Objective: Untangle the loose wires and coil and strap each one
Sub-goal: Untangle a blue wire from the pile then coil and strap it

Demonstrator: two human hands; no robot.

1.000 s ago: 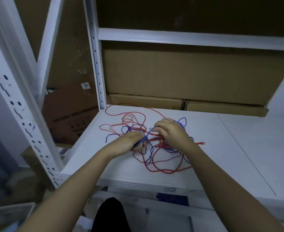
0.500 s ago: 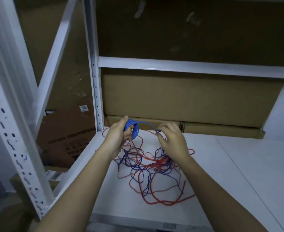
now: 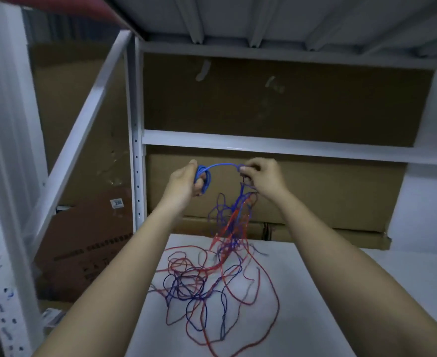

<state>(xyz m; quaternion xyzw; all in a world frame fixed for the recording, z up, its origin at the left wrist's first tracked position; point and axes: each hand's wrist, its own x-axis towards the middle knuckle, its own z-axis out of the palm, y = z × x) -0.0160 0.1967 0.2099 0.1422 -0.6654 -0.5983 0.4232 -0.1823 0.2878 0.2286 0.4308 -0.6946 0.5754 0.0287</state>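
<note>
My left hand (image 3: 183, 184) grips a small coil of blue wire (image 3: 204, 179), held up in the air above the shelf. A short span of the same blue wire (image 3: 222, 165) arcs across to my right hand (image 3: 262, 177), which pinches it. Below my right hand a knot of blue and red wire (image 3: 234, 220) hangs down. It joins the tangle of red and blue wires (image 3: 212, 282) lying on the white shelf board (image 3: 302, 318).
White shelf uprights (image 3: 134, 140) and a diagonal brace (image 3: 83, 119) stand to the left. A white crossbeam (image 3: 289, 146) runs behind my hands. Cardboard boxes (image 3: 328, 197) fill the back, and another box (image 3: 83, 243) leans at lower left.
Both hands have risen well above the shelf, lifting part of the tangle off the board. The span of blue wire between them is longer, and my view has tilted upward.
</note>
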